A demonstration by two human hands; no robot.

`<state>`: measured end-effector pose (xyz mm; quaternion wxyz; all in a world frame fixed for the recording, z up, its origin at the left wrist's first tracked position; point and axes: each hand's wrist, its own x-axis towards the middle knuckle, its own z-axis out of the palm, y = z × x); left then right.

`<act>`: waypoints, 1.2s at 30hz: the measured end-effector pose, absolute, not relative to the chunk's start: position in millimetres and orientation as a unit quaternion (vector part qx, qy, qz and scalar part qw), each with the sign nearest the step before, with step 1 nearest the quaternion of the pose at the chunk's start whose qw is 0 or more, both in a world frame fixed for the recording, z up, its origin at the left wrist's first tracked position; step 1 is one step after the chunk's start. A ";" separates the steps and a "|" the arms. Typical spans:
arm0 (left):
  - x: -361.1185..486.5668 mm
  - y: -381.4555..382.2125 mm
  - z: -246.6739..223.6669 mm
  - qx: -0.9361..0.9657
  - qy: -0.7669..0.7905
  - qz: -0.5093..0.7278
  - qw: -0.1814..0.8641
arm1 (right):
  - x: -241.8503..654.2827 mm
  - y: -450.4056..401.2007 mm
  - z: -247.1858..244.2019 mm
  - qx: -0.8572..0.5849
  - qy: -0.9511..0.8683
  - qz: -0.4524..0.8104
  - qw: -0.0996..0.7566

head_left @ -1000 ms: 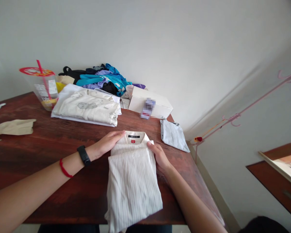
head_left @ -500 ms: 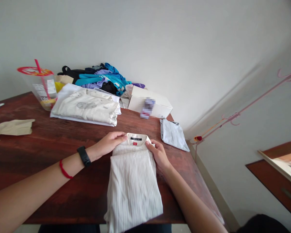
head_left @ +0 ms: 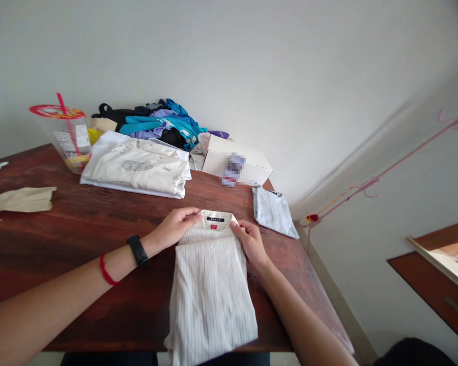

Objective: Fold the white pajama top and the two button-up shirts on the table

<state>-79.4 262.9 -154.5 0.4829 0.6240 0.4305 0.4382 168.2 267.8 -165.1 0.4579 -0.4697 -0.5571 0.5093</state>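
Here you are with your left hand [head_left: 177, 224] pinching the left corner of the collar [head_left: 209, 218], thumb and fingers closed on it, while your right hand [head_left: 253, 244] grips the right corner, thumb on top, its lower fingers partly hidden. The striped shirt [head_left: 213, 290] runs lengthwise from far to near, collar at the far end, its folded body lying on the near side of your hands and between your forearms. Neither hand is clearly nearer; both are touching it, at that same far end. Down at the near end, it reaches past the edge of the table [head_left: 99, 223]. Beyond your right hand, a pale blue cloth [head_left: 275, 211]; farther off, a white box [head_left: 252, 165]. Far left, folded whites [head_left: 137, 168] lie beside a cup [head_left: 70, 145], with a heap of clothes [head_left: 164, 124] behind.
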 end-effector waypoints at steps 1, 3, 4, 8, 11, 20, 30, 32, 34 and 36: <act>-79.4 262.2 -154.6 0.636 0.438 0.441 0.458 | 168.7 269.1 -166.3 -0.475 -0.562 0.504 0.454; -79.8 260.5 -155.4 0.662 0.456 0.443 0.397 | 169.9 272.4 -168.7 -0.486 -0.577 0.486 0.442; -80.3 259.9 -156.5 0.677 0.463 0.441 0.365 | 170.6 274.2 -169.8 -0.490 -0.590 0.470 0.437; -82.9 259.2 -162.0 0.736 0.463 0.420 0.261 | 173.1 280.9 -174.4 -0.487 -0.654 0.379 0.438; -84.7 259.2 -160.9 0.762 0.464 0.386 0.237 | 174.4 282.6 -176.3 -0.494 -0.659 0.333 0.459; -83.5 252.0 -144.2 0.873 0.314 0.271 0.256 | 173.1 272.1 -166.7 -0.413 -0.778 0.313 0.356; -78.7 254.8 -148.6 0.857 0.376 0.219 0.277 | 174.9 273.7 -164.0 -0.428 -0.791 0.305 0.314; -78.0 254.8 -148.0 0.857 0.375 0.220 0.275 | 174.9 273.5 -163.3 -0.429 -0.794 0.302 0.308; -77.2 255.0 -147.8 0.860 0.369 0.220 0.274 | 175.2 273.4 -162.8 -0.427 -0.798 0.300 0.301; -76.4 255.5 -148.5 0.863 0.365 0.223 0.269 | 175.8 273.6 -162.7 -0.418 -0.805 0.303 0.293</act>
